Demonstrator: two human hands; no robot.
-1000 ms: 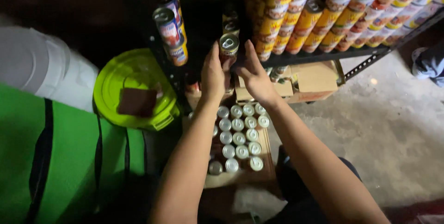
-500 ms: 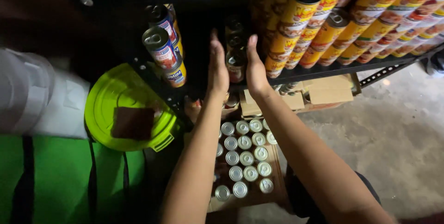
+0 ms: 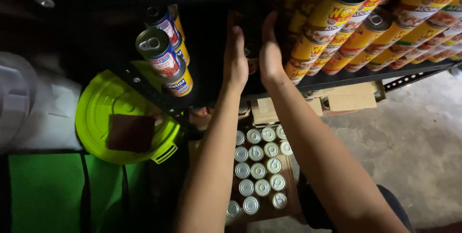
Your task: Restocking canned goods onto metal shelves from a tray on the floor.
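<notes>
Both hands flat round dark cyl. can.

Dim, uneven light; deep shadow up top.

Light falls from around four o'clock onto the concrete floor and the yellow cans, whose lids glint. The shelf recess at twelve o'clock is nearly black. Eight o'clock corner murky; edges bow slightly.

Two bare forearms, no sleeves, watch or rings; dark trousers at the knee.
</notes>
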